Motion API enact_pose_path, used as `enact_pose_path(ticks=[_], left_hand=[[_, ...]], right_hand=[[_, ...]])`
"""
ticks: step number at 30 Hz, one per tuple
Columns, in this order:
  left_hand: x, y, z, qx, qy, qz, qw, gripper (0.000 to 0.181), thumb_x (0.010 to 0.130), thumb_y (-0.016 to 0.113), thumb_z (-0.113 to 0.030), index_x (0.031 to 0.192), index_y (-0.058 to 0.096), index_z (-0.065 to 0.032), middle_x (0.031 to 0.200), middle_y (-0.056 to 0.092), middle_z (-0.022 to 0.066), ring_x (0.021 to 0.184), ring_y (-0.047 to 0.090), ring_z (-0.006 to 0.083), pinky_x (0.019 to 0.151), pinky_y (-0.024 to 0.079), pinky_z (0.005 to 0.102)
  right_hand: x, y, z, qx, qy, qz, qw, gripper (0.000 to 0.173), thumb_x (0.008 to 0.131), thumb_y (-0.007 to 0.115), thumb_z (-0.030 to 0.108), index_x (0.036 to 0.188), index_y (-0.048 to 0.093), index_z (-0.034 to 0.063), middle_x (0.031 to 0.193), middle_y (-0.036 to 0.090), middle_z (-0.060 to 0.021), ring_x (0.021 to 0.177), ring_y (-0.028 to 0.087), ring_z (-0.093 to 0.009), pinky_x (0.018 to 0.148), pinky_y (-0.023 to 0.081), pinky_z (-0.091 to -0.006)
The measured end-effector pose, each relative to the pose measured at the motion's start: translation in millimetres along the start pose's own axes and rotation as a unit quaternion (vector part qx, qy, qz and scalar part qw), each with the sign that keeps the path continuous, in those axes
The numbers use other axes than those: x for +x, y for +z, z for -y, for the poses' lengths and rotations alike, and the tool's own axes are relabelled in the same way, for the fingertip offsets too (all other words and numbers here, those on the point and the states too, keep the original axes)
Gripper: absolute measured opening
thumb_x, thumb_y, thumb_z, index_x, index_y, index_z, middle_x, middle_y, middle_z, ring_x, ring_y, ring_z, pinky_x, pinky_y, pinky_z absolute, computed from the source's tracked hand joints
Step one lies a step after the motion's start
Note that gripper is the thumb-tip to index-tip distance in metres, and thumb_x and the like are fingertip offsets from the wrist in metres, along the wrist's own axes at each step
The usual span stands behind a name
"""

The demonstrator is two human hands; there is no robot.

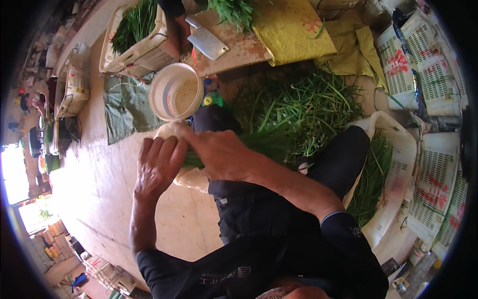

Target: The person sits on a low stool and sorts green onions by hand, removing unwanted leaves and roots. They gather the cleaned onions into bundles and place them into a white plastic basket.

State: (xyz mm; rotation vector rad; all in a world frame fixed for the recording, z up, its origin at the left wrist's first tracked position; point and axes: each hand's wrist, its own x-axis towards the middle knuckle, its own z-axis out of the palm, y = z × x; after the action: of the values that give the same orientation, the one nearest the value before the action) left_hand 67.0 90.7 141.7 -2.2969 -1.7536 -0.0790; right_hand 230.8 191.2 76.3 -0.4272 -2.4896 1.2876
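Observation:
A bundle of long green leaves [270,144], which look like garlic chives, lies across my lap, blurred. My left hand [160,162] is curled around its left end. My right hand [224,155] lies over the same bundle, with its index finger reaching over the left hand's knuckles. The right hand's underside is hidden, so its grip on the leaves cannot be made out. Pale plastic sheeting [192,179] shows beneath the hands. Just beyond them stands a white plastic bucket [155,95]. A loose heap of green stalks and leaves [317,108] covers the floor beyond my knees.
A cleaver [209,43] rests on a worn wooden board [239,48], beside a yellow woven sack [295,33]. White crates with greens stand far left [149,56] and at my right [401,168]. A green bottle [216,100] is near the bucket. Another person's dark sleeve [171,7] shows at the top.

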Motion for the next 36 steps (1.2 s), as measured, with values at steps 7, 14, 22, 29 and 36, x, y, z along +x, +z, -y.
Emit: enact_pose_path(ticks=[7, 14, 22, 29, 36], left_hand=[[135.2, 68.8, -29.5, -0.331, -0.257, -0.219, 0.881, 0.112, 0.063, 0.094, -0.025, 0.154, 0.032, -0.0075, 0.152, 0.042, 0.0238, 0.141, 0.040, 0.0354, 0.115, 0.034, 0.0499], [255.4, 202.1, -132.7, -0.787, -0.222, 0.061, 0.572, 0.091, 0.072, 0.086, -0.013, 0.146, 0.034, -0.0003, 0.126, 0.057, 0.0110, 0.113, 0.057, 0.0192, 0.098, 0.048, 0.0357], [406.7, 292.6, -57.0, -0.625, -0.311, 0.019, 0.715, 0.046, 0.070, 0.076, -0.012, 0.110, 0.059, 0.0055, 0.088, 0.068, 0.0115, 0.076, 0.065, 0.0201, 0.067, 0.054, 0.0358], [510.4, 354.9, -28.9, -0.444, -0.337, 0.086, 0.826, 0.076, 0.065, 0.082, -0.027, 0.124, 0.049, 0.0073, 0.102, 0.069, 0.0261, 0.094, 0.069, 0.0391, 0.082, 0.056, 0.0440], [515.1, 368.4, -50.8, -0.313, -0.354, 0.092, 0.876, 0.118, 0.064, 0.085, -0.037, 0.151, 0.016, 0.0047, 0.136, 0.048, 0.0335, 0.126, 0.052, 0.0443, 0.105, 0.046, 0.0464]], right_hand=[[-33.3, -88.5, -102.5, 0.344, 0.133, -0.301, 0.879, 0.057, 0.076, 0.078, 0.010, 0.128, 0.054, 0.0009, 0.095, 0.068, -0.0090, 0.081, 0.069, -0.022, 0.074, 0.057, -0.0365], [-18.1, -199.2, -204.8, 0.465, 0.201, -0.409, 0.759, 0.037, 0.077, 0.081, 0.009, 0.108, 0.062, 0.0013, 0.089, 0.066, -0.0052, 0.076, 0.065, -0.016, 0.069, 0.053, -0.0303], [-15.6, -302.4, -383.2, -0.152, 0.242, -0.318, 0.904, 0.056, 0.092, 0.067, 0.025, 0.141, 0.051, 0.0027, 0.136, 0.059, -0.0161, 0.112, 0.064, -0.035, 0.095, 0.051, -0.0442], [-8.1, -324.6, -476.8, -0.551, 0.133, -0.135, 0.813, 0.027, 0.083, 0.060, 0.004, 0.109, 0.065, 0.0054, 0.115, 0.062, -0.0133, 0.097, 0.066, -0.031, 0.068, 0.055, -0.0435], [-52.7, -315.8, -453.2, -0.531, 0.132, -0.081, 0.833, 0.014, 0.081, 0.063, 0.003, 0.095, 0.064, 0.0016, 0.087, 0.063, -0.0158, 0.079, 0.067, -0.035, 0.064, 0.052, -0.0466]])
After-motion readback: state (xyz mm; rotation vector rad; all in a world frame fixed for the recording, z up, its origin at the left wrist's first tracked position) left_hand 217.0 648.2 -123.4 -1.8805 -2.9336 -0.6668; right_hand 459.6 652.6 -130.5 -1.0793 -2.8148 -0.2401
